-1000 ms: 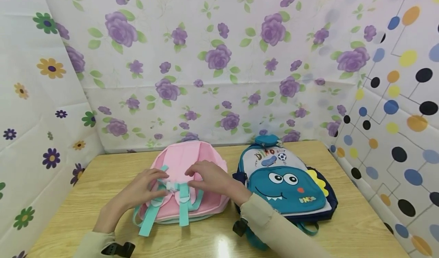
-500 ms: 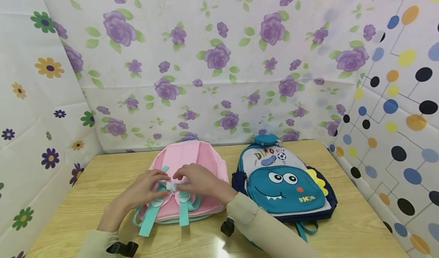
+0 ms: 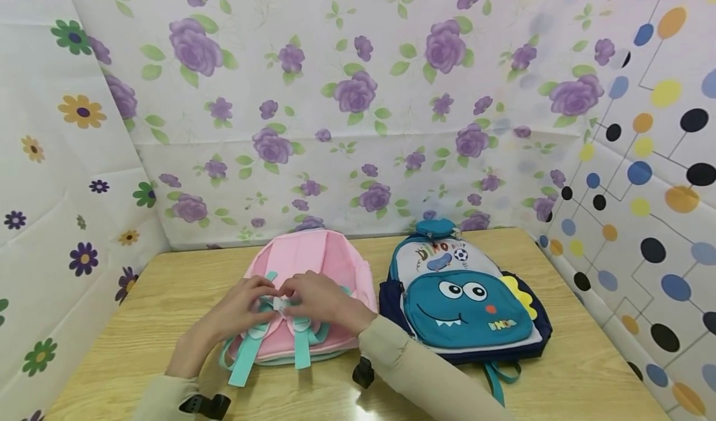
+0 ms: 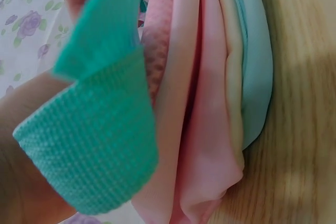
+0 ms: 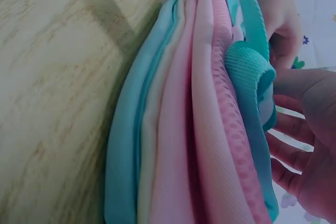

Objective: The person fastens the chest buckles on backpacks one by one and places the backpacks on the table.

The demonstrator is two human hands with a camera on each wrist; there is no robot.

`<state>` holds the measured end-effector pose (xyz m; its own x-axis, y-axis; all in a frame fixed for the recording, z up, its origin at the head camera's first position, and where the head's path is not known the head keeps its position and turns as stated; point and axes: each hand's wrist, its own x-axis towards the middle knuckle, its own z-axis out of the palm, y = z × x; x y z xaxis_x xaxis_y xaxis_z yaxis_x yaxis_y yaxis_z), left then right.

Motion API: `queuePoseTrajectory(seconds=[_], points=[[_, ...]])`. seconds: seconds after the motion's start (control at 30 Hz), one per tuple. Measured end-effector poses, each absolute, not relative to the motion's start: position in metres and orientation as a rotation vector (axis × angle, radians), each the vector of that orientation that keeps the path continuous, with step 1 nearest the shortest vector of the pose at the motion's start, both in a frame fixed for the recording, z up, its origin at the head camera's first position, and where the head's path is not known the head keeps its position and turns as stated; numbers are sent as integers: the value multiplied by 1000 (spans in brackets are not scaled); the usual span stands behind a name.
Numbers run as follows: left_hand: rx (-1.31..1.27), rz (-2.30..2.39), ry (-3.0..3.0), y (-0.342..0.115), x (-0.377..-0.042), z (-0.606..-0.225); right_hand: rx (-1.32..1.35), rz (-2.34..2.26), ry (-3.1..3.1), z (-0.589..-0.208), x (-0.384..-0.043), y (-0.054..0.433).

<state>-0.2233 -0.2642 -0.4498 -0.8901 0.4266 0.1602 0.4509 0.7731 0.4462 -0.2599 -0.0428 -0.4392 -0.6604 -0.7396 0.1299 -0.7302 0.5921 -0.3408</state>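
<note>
The pink backpack [image 3: 295, 253] lies on its front, with its back panel and straps facing up. At a white plastic buckle [image 3: 279, 305] between its straps, both hands meet. My left hand [image 3: 237, 312] pinches the buckle from the left, and my right hand [image 3: 320, 298] holds its right side, fingers partly covering it. Turquoise webbing straps [image 3: 245, 359] hang from the lower part of the bag. In the left wrist view a looped turquoise strap [image 4: 94, 140] blocks most of the left hand. The right wrist view shows the right thumb against the turquoise webbing [image 5: 251, 61].
A blue dinosaur backpack [image 3: 467, 309] lies just right of the pink one, close to the right forearm. Both bags are on a wooden table [image 3: 184, 272]. A flowered cloth [image 3: 358, 160] hangs behind, with patterned cloths on both sides.
My right hand has moved left and closed in on the white buckle, where its fingertips now meet those of the left hand. The left hand has barely shifted; both bags stay in place.
</note>
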Motion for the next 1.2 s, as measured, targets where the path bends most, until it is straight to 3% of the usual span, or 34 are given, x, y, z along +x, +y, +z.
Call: queuePoseTrajectory(seconds=[1.2], points=[[-739,-660,-2876,-259,-225,-449,-1214,-770,2789,-444,-253,-39]])
